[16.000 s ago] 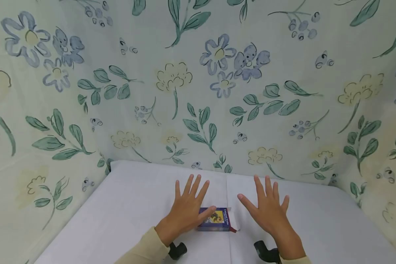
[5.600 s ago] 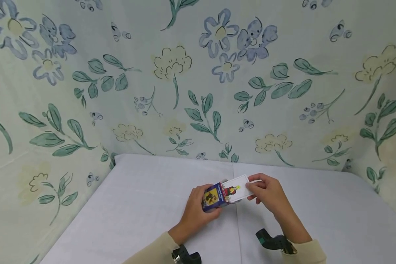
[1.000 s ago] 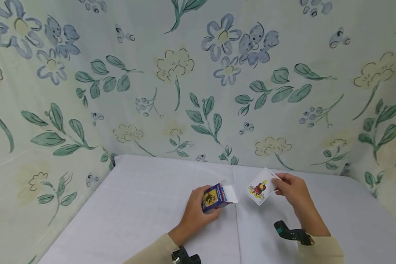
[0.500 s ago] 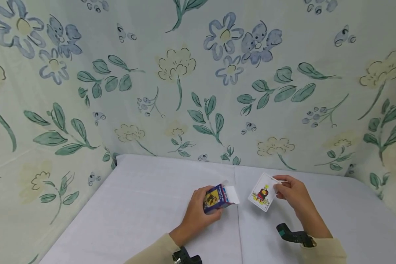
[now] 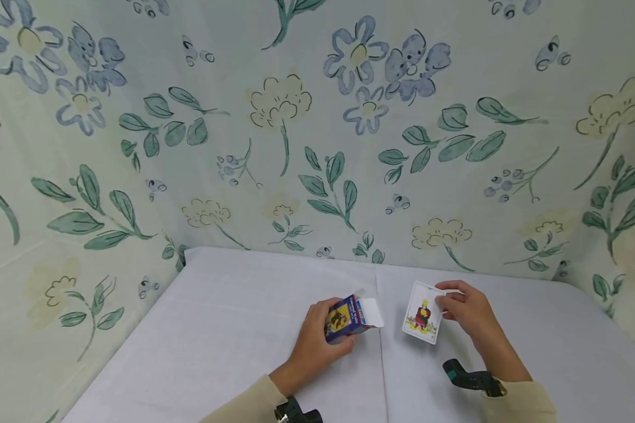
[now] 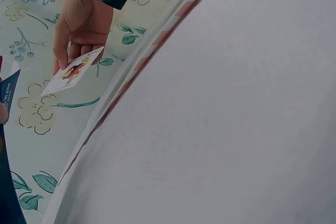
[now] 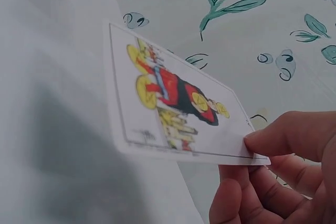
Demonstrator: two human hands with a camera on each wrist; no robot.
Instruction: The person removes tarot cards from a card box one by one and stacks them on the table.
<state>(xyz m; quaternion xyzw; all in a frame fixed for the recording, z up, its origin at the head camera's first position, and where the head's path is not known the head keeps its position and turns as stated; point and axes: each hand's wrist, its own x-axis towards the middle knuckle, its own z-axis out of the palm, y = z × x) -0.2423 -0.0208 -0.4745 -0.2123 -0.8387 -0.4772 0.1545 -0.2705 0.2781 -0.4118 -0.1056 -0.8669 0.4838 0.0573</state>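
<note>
My left hand (image 5: 316, 341) grips a blue card box (image 5: 344, 318) with a yellow picture on its front. Its white end flap (image 5: 371, 312) stands open toward the right. In the left wrist view only a strip of the box (image 6: 9, 182) shows at the left edge. Off to the right, my right hand (image 5: 468, 308) pinches a white-bordered tarot card (image 5: 422, 314) by its upper right edge, thumb on the picture side. The card bears a seated figure in red and black with yellow discs (image 7: 189, 95). It is held above the table, apart from the box.
A white cloth covers the table (image 5: 233, 335), with a fold line down its middle. Behind and at the sides hangs a floral curtain (image 5: 222, 153). Black wrist-worn devices sit on both wrists, such as the right wrist device (image 5: 471, 377).
Since several seconds ago the card has come out of the box and moved right. Over the last second it has turned more upright and dropped slightly. The left hand and box stay nearly still.
</note>
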